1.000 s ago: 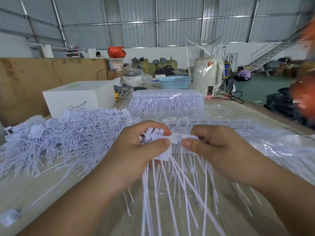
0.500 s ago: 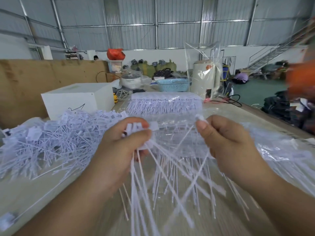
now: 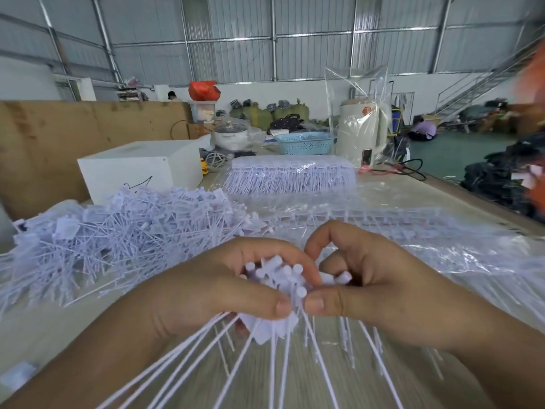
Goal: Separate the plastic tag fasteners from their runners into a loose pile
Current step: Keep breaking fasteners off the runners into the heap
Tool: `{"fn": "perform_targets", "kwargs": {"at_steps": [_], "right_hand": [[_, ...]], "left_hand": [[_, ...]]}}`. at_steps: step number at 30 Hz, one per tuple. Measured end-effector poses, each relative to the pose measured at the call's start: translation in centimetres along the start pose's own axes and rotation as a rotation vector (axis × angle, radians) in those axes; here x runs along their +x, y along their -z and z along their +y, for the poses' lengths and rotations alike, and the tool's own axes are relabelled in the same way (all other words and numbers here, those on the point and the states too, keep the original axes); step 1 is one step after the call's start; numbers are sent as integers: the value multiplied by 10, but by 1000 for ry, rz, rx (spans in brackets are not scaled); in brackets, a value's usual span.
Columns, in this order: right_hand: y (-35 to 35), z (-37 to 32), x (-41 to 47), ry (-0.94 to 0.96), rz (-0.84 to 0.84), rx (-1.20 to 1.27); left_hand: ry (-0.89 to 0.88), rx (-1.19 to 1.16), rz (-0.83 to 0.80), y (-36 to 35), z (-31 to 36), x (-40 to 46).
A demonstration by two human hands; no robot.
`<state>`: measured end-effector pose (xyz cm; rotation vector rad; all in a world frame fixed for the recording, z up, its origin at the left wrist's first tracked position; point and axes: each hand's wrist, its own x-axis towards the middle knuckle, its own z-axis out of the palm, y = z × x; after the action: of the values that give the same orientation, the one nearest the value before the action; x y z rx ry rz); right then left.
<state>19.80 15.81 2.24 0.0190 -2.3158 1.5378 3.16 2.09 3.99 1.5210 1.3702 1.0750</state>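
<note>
Hands — two, left hand [image 3: 224,290] and right hand [image 3: 377,293] — on one fastener bunch [image 3: 283,278]

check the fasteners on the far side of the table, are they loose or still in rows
Still in rows: the far batch of fasteners lies as a neat comb under clear plastic, unlike the jumbled loose pile at left.

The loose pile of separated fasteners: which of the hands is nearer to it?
Left. The left hand is just beside the loose pile; the right hand is farther, beyond the left hand.
</note>
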Motion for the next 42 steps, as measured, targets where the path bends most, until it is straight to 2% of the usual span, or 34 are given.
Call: {"fn": "perform_targets", "kwargs": {"at_steps": [4, 9, 13, 16, 20, 25, 34, 38, 42], "right_hand": [[-2, -3, -1, 6, -6, 25], [4, -3, -1, -14, 49, 0], [7, -3, -3, -3, 40, 61], [6, -2, -3, 11, 31, 81], [3, 1, -2, -15, 20, -30], [5, 3, 0, -52, 88, -123], [-2, -1, -2, -34, 17, -74], [4, -2, -3, -21, -70, 48], [8, -1, -3, -8, -52, 79]], "left_hand": [[-8, -11, -90, 0, 5, -5], [-7, 29, 81, -4, 1, 1], [-57, 48, 128, -1, -1, 0], [-84, 69, 81, -4, -3, 1], [-103, 48, 58, -6, -5, 3], [-104, 11, 44, -6, -6, 4], [24, 11, -145, 3, 2, -7], [4, 39, -138, 3, -2, -5], [-14, 59, -149, 6, -1, -5]]}}
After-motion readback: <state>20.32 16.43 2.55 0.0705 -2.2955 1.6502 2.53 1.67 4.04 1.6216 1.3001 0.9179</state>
